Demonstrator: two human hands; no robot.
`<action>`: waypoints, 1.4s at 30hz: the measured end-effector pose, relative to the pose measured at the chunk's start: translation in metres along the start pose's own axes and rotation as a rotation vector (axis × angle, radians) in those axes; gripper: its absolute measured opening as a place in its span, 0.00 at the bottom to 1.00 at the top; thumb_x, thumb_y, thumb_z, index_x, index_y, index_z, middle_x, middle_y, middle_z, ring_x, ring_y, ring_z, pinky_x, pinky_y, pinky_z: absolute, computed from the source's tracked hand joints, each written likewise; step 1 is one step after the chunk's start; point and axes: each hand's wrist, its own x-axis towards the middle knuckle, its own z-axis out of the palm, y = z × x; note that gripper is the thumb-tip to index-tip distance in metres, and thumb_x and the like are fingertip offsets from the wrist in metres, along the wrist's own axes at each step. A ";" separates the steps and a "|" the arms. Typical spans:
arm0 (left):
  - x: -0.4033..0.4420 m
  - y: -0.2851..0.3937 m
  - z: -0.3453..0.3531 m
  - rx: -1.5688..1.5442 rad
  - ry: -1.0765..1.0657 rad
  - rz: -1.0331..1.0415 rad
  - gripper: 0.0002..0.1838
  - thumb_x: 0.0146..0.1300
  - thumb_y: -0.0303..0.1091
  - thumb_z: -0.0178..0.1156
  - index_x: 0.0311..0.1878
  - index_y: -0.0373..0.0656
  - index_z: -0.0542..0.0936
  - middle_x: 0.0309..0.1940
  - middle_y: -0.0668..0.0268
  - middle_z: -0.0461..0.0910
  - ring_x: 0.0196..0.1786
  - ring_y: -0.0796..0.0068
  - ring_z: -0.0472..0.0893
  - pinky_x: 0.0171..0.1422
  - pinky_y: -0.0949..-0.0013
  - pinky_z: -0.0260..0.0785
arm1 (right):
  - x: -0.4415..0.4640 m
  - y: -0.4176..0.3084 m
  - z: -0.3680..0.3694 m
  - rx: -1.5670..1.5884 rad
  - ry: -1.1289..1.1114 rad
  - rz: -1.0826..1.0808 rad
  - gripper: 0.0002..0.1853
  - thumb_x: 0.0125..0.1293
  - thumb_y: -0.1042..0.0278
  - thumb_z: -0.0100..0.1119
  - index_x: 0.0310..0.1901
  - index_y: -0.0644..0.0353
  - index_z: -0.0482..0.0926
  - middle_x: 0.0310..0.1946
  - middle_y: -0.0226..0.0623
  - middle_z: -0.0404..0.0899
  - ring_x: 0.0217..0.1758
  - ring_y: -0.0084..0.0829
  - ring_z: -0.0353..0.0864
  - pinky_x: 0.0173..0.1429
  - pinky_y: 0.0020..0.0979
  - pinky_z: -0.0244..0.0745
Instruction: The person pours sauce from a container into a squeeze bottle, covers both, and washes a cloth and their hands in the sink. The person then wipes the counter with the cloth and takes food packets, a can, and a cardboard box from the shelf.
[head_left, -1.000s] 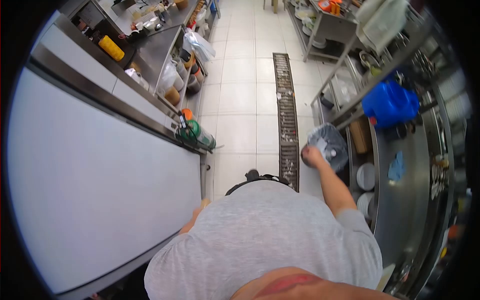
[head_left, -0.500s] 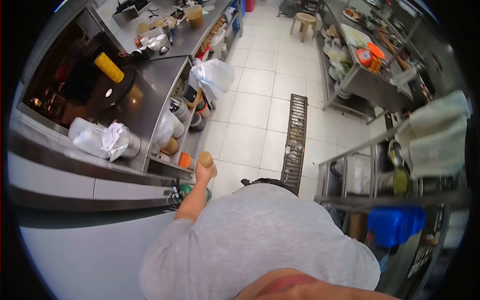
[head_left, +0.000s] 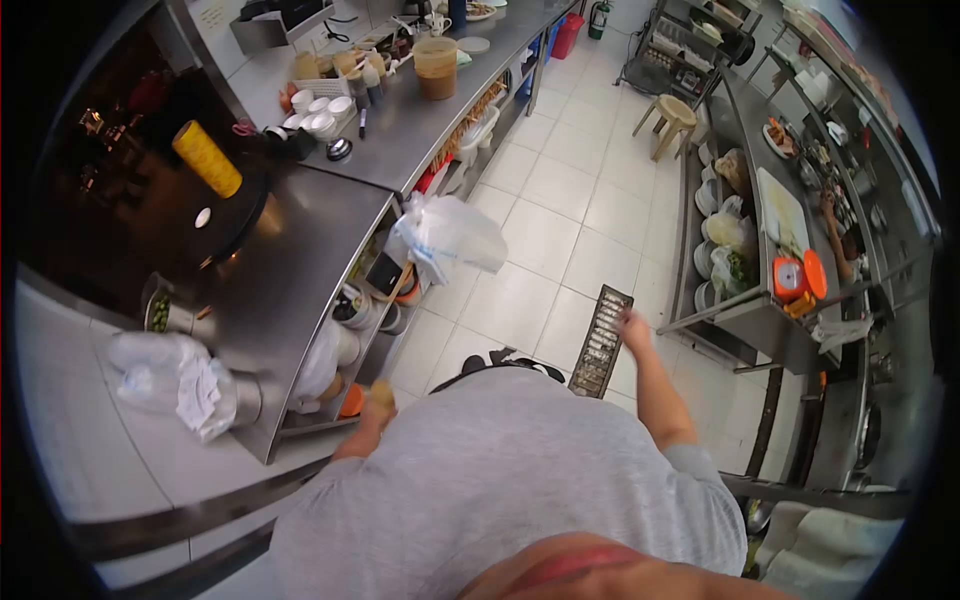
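Low on the left, my left hand (head_left: 372,425) is closed around a small jar-like container with a tan, yellowish top (head_left: 381,393); its kind is not clear. Just beside it is an orange container (head_left: 352,400) on the lower shelf of the steel counter (head_left: 290,220). On the other side of my body, my right hand (head_left: 632,328) hangs over the floor drain grate (head_left: 603,345). Its fingers are smeared by motion, and I see nothing in it.
A plastic bag (head_left: 455,238) hangs from the left counter's edge, into the aisle. On the right, a steel table holds an orange scale (head_left: 790,280) and a cutting board (head_left: 781,212). A stool (head_left: 672,115) stands farther down the aisle. Another person's arm (head_left: 835,235) reaches in there.
My body has moved forward along the aisle and the view has turned. The left hand still holds the container, lower and nearer my side. My right hand has come into view.
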 end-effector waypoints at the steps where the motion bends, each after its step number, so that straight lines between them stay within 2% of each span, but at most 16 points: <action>1: 0.045 0.047 -0.002 -0.015 -0.049 0.063 0.33 0.40 0.42 0.74 0.51 0.40 0.75 0.46 0.54 0.80 0.50 0.56 0.80 0.53 0.61 0.71 | 0.001 0.016 0.029 0.132 -0.119 0.108 0.20 0.47 0.59 0.71 0.40 0.60 0.82 0.35 0.45 0.82 0.40 0.41 0.82 0.44 0.38 0.77; 3: 0.111 0.164 -0.016 -0.113 -0.019 0.162 0.32 0.43 0.42 0.72 0.53 0.43 0.74 0.46 0.56 0.81 0.50 0.58 0.80 0.53 0.62 0.71 | -0.017 0.053 0.076 -0.154 -0.392 0.033 0.15 0.54 0.58 0.62 0.39 0.59 0.83 0.40 0.49 0.82 0.43 0.45 0.81 0.49 0.40 0.77; 4: 0.162 0.199 -0.007 -0.261 -0.047 0.321 0.32 0.44 0.40 0.73 0.54 0.43 0.74 0.46 0.57 0.81 0.50 0.59 0.80 0.54 0.62 0.71 | -0.031 0.081 0.105 -0.427 -0.440 -0.114 0.23 0.59 0.46 0.58 0.45 0.56 0.81 0.34 0.50 0.82 0.41 0.46 0.82 0.44 0.45 0.76; 5: 0.179 0.268 -0.022 -0.349 -0.019 0.428 0.33 0.44 0.40 0.73 0.55 0.43 0.73 0.47 0.57 0.81 0.50 0.60 0.80 0.55 0.62 0.71 | -0.048 0.093 0.118 -0.499 -0.540 -0.119 0.22 0.59 0.46 0.58 0.44 0.57 0.81 0.34 0.50 0.82 0.41 0.46 0.82 0.44 0.45 0.76; 8: 0.228 0.432 -0.062 -0.378 0.071 0.527 0.38 0.44 0.43 0.75 0.58 0.39 0.71 0.49 0.56 0.79 0.52 0.61 0.79 0.57 0.63 0.69 | -0.050 0.093 0.107 -0.406 -0.766 0.165 0.20 0.58 0.49 0.58 0.42 0.58 0.81 0.34 0.49 0.82 0.41 0.46 0.81 0.45 0.44 0.75; 10: 0.260 0.506 -0.083 -0.352 0.229 0.634 0.35 0.45 0.42 0.74 0.55 0.38 0.72 0.49 0.56 0.79 0.52 0.59 0.78 0.57 0.62 0.69 | -0.006 0.090 0.098 -0.402 -0.784 0.213 0.19 0.58 0.51 0.58 0.40 0.59 0.81 0.34 0.48 0.82 0.41 0.45 0.81 0.46 0.44 0.75; 13: 0.296 0.574 -0.107 -0.371 0.359 0.518 0.35 0.45 0.41 0.74 0.55 0.38 0.72 0.49 0.56 0.78 0.52 0.58 0.78 0.57 0.62 0.69 | 0.122 0.084 0.089 -0.451 -0.702 0.152 0.17 0.58 0.53 0.59 0.38 0.60 0.81 0.35 0.47 0.82 0.42 0.45 0.81 0.46 0.44 0.74; 18: 0.370 0.591 -0.121 -0.454 0.636 0.458 0.33 0.46 0.40 0.74 0.54 0.37 0.73 0.49 0.55 0.78 0.53 0.57 0.77 0.58 0.62 0.67 | 0.502 -0.005 0.076 -0.503 -0.261 -0.205 0.12 0.56 0.61 0.59 0.33 0.63 0.80 0.33 0.48 0.82 0.40 0.47 0.81 0.45 0.44 0.74; 21: 0.389 0.582 -0.137 -0.461 0.715 0.356 0.33 0.46 0.40 0.74 0.54 0.37 0.73 0.49 0.56 0.78 0.53 0.58 0.77 0.58 0.62 0.67 | 0.635 -0.224 0.009 -0.173 -0.067 -0.297 0.15 0.52 0.59 0.67 0.31 0.63 0.78 0.27 0.46 0.81 0.33 0.45 0.81 0.39 0.43 0.75; 22: 0.396 0.575 -0.141 -0.472 0.731 0.327 0.33 0.46 0.40 0.74 0.54 0.37 0.73 0.49 0.56 0.78 0.53 0.59 0.77 0.58 0.62 0.66 | 0.683 -0.269 0.019 -0.009 -0.026 -0.333 0.17 0.50 0.57 0.69 0.33 0.64 0.79 0.34 0.49 0.81 0.41 0.47 0.80 0.45 0.43 0.75; 27: 0.448 0.573 -0.163 -0.513 0.795 0.249 0.30 0.47 0.39 0.73 0.53 0.37 0.74 0.48 0.57 0.78 0.53 0.60 0.77 0.58 0.63 0.66 | 0.733 -0.492 0.028 0.209 0.039 -0.778 0.16 0.49 0.62 0.70 0.37 0.63 0.80 0.38 0.47 0.79 0.44 0.47 0.78 0.50 0.41 0.73; 30: 0.499 0.578 -0.175 -0.606 0.774 0.314 0.30 0.48 0.39 0.73 0.52 0.36 0.74 0.48 0.57 0.78 0.53 0.60 0.76 0.59 0.62 0.65 | 0.749 -0.542 0.062 0.237 0.081 -0.828 0.16 0.50 0.65 0.70 0.41 0.61 0.80 0.40 0.45 0.78 0.42 0.45 0.77 0.50 0.39 0.72; 34: 0.542 0.594 -0.190 -0.498 0.816 0.270 0.30 0.50 0.39 0.71 0.53 0.35 0.72 0.49 0.55 0.76 0.54 0.58 0.75 0.59 0.61 0.65 | 0.723 -0.618 0.020 0.830 0.125 -0.577 0.13 0.54 0.69 0.66 0.42 0.58 0.82 0.34 0.41 0.80 0.35 0.38 0.79 0.40 0.35 0.74; 37: 0.561 0.590 -0.179 -0.515 0.865 0.331 0.29 0.53 0.40 0.69 0.54 0.35 0.70 0.50 0.53 0.74 0.53 0.56 0.74 0.59 0.60 0.65 | 0.669 -0.663 -0.028 0.631 -0.211 -0.680 0.10 0.56 0.68 0.64 0.39 0.61 0.83 0.26 0.40 0.82 0.26 0.33 0.79 0.35 0.32 0.75; 39: 0.572 0.585 -0.165 -0.492 0.915 0.350 0.29 0.54 0.40 0.68 0.54 0.34 0.69 0.50 0.53 0.73 0.53 0.55 0.74 0.59 0.60 0.64 | 0.656 -0.678 -0.015 0.334 -0.318 -0.963 0.09 0.57 0.67 0.61 0.36 0.62 0.84 0.22 0.43 0.80 0.23 0.35 0.79 0.33 0.33 0.74; 42: 0.581 0.582 -0.152 -0.554 0.967 0.364 0.27 0.55 0.40 0.67 0.52 0.34 0.70 0.48 0.52 0.72 0.51 0.54 0.74 0.58 0.59 0.64 | 0.666 -0.688 0.040 -0.090 -0.408 -1.034 0.13 0.57 0.61 0.59 0.34 0.62 0.84 0.29 0.49 0.81 0.33 0.46 0.80 0.39 0.40 0.75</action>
